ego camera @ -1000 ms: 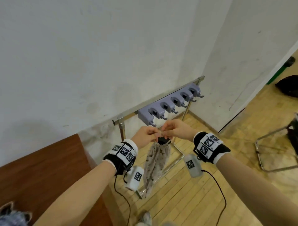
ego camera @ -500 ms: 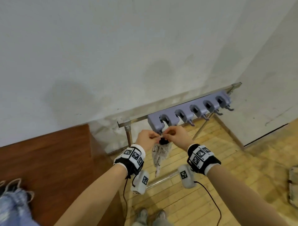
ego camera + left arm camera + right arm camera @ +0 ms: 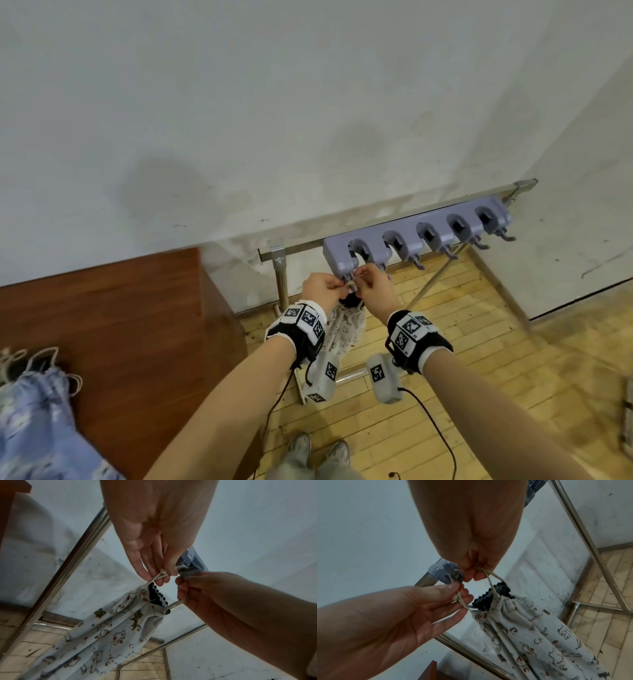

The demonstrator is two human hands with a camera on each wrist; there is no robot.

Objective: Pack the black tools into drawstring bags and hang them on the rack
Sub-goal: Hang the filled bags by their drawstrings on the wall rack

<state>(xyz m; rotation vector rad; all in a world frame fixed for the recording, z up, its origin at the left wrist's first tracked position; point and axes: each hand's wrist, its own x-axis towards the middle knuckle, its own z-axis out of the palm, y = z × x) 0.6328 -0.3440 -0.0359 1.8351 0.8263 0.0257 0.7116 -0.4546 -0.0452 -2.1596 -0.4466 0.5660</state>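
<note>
A cat-print drawstring bag [image 3: 346,332] hangs below both hands, and a black tool [image 3: 494,595] pokes out of its gathered mouth. My left hand [image 3: 159,576] pinches the knotted end of one cord [image 3: 157,578]. My right hand [image 3: 471,574] pinches the other cord loop [image 3: 494,577]. Both hands hold the cords at the leftmost hook [image 3: 455,574] of the grey-purple rack rail [image 3: 411,240]. The cord lies against that hook [image 3: 187,570]. Whether it sits fully over the hook I cannot tell. The rest of the tool is hidden in the bag [image 3: 111,628].
The other hooks [image 3: 448,253] along the rail carry nothing. A brown wooden table [image 3: 120,325] stands to the left with a blue drawstring bag [image 3: 34,411] on its near corner. The rack's metal legs [image 3: 435,284] stand on the wood floor by the wall.
Both hands have lifted the bag's cords from below the rail up to its leftmost hook. The head view has swung left and closer to the rack.
</note>
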